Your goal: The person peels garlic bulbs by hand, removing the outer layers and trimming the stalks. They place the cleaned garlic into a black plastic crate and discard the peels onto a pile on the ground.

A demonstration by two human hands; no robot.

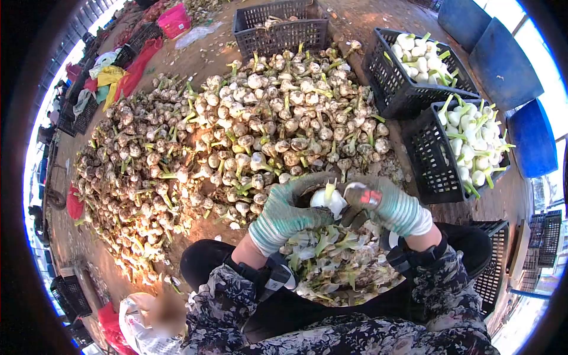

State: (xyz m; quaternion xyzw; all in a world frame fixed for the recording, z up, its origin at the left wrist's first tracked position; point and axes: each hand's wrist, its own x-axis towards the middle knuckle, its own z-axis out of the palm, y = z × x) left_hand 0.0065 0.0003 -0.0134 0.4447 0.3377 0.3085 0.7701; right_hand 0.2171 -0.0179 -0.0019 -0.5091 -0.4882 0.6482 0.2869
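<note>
Across the ground: 1 broad heap (254,130) of soil-stained bulbs with green stalks. Past its far edge: 1 black crate (281,40), a few scraps inside. At right: 1 farther crate (387,86) and 1 nearer crate (432,163), both filled with white, stalked bulbs. Between the legs: 1 mound of peelings (349,263). Left hand (287,207), gloved: fingers curled around 1 bulb (328,202). Right hand (390,207), gloved: fingers bent beside it; cannot tell what they pinch. Bulb, above the peelings: white, rounded, short pale-green stalk.
</note>
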